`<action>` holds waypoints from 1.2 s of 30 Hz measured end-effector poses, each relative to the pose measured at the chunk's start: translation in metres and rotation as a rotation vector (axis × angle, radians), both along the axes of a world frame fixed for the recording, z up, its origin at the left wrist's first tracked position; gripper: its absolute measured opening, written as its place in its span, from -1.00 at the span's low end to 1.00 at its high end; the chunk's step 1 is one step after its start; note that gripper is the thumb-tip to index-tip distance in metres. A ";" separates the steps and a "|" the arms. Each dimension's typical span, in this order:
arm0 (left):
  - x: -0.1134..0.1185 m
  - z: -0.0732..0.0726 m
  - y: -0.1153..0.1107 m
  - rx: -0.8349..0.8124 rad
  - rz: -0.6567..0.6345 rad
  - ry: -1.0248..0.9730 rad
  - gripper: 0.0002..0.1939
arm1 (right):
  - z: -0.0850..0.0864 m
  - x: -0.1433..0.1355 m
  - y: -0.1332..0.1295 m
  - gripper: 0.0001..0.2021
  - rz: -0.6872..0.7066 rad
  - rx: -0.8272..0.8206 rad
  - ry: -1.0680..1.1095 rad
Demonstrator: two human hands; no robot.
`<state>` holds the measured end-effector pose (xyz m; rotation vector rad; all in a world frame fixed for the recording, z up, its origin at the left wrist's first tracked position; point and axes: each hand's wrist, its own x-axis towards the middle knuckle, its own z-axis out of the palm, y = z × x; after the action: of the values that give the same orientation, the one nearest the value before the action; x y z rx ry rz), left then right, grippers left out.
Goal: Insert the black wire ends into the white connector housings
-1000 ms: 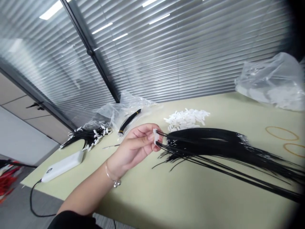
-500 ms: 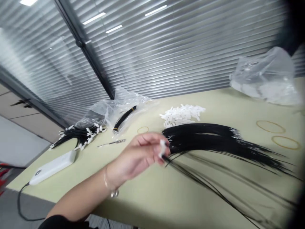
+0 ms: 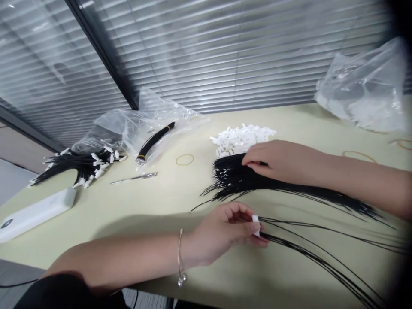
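Note:
My left hand pinches a white connector above the front of the table. Several long black wires run from the connector toward the lower right. My right hand reaches in from the right and rests on a thick bundle of loose black wires, its fingers pressed together at the upper side; what they hold, if anything, is hidden. Behind the bundle lies a heap of white connectors.
A white device lies at the left, below black wires with white connectors. A thin metal tool, a yellow band and a banded wire bundle on clear plastic lie centre left. A clear bag stands back right.
My right hand has come into view over the black wire bundle. My left hand, with the connector and its wires, has moved right and nearer the table's front. The view has shifted.

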<state>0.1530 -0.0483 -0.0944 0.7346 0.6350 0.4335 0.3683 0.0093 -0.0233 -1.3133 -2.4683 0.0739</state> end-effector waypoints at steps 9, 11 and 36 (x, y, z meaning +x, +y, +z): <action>0.002 0.000 0.006 -0.106 -0.083 -0.071 -0.57 | -0.035 -0.029 0.060 -0.64 0.009 -0.133 -0.131; 0.001 0.002 0.007 -0.111 -0.098 -0.082 -0.57 | -0.043 -0.029 0.070 -0.69 0.037 -0.134 -0.131; 0.001 0.004 0.008 -0.112 -0.113 -0.085 -0.58 | -0.066 -0.029 0.066 -0.72 0.094 0.023 0.186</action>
<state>0.1537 -0.0401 -0.0908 0.6387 0.5309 0.3211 0.3398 0.0752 -0.0890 -1.1268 -2.3638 0.1818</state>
